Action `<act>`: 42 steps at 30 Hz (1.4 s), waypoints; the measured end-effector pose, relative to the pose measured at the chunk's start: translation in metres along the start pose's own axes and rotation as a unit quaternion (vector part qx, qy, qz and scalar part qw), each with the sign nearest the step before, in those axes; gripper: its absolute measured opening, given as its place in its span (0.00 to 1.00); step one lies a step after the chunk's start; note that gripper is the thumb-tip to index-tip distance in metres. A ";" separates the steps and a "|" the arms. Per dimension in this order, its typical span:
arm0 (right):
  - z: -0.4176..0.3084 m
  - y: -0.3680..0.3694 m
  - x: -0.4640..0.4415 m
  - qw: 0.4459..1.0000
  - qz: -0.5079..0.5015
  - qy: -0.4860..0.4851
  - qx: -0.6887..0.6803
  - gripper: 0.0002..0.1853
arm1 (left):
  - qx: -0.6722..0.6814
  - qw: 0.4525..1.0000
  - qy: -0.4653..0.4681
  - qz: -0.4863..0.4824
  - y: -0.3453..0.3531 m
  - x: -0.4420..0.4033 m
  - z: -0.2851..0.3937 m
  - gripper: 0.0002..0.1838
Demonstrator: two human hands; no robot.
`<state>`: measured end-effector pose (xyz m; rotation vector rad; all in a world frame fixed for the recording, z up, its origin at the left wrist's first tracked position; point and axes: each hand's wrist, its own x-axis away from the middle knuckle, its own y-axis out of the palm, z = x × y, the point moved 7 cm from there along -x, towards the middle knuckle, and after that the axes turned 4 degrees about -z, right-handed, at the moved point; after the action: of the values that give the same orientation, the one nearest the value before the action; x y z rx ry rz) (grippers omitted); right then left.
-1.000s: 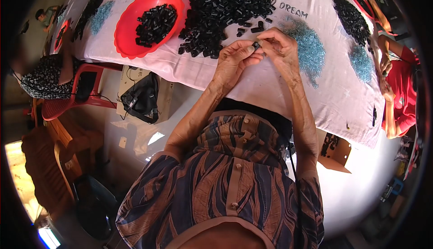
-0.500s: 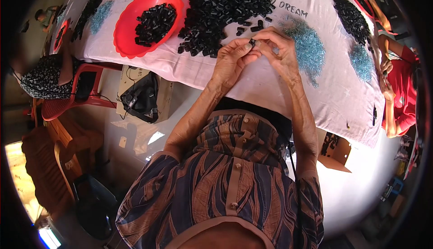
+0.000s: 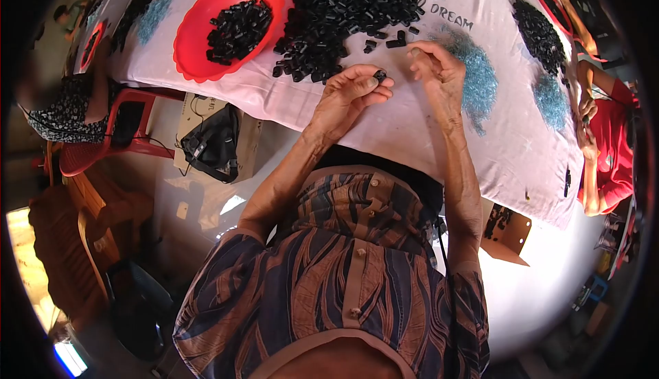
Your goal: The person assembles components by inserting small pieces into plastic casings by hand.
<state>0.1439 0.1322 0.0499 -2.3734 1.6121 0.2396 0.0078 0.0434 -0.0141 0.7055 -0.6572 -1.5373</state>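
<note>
A small black piece [image 3: 379, 75] is pinched between the thumb and fingers of my left hand [image 3: 351, 94]. To its right, my right hand [image 3: 441, 77] is raised apart from it, its thumb and index finger close together at the left edge of the clear bluish pile [image 3: 479, 84]. Whether something tiny sits between those fingertips is too small to tell. Beyond my hands lies a large heap of black pieces [image 3: 343, 12], with a few loose ones at its near right. A red basin [image 3: 192, 36] left of the heap holds more black pieces [image 3: 240, 30].
The pink printed cloth [image 3: 391, 128] covers the table. At the right, a person in red [image 3: 611, 152] sits by another black pile [image 3: 539, 32] and bluish pile [image 3: 549, 97]. A red chair [image 3: 89, 156], black bag [image 3: 213, 142] and open carton [image 3: 508, 242] are below table level.
My hands have moved apart: the left went left and down with the black piece, while the right let go of it and shifted right. The view has tilted slightly.
</note>
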 end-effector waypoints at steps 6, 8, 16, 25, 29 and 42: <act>0.008 0.000 -0.002 0.999 -0.012 0.037 0.017 0.07 | 0.009 0.999 0.010 0.029 -0.004 0.003 -0.002 0.09; 0.016 0.003 -0.003 0.998 -0.027 -0.001 0.048 0.07 | 0.016 0.999 0.014 0.027 -0.006 0.003 -0.003 0.09; -0.009 0.040 -0.015 0.947 -0.154 -0.122 0.254 0.09 | 0.061 0.998 0.022 0.023 -0.008 0.004 0.000 0.09; 0.010 0.065 -0.030 0.902 -0.213 -0.113 0.359 0.11 | 0.077 0.997 0.024 0.014 -0.005 0.004 0.001 0.09; 0.017 0.068 -0.030 0.902 -0.223 -0.076 0.360 0.13 | 0.067 0.998 0.021 0.011 -0.006 0.003 0.000 0.09; 0.005 0.076 -0.014 0.844 -0.200 -0.172 0.467 0.16 | 0.069 0.997 0.031 0.015 -0.009 0.002 -0.002 0.10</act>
<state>0.0684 0.1197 0.0396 -1.6793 0.7432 -0.1730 0.0036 0.0418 -0.0220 0.8403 -0.7291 -1.4462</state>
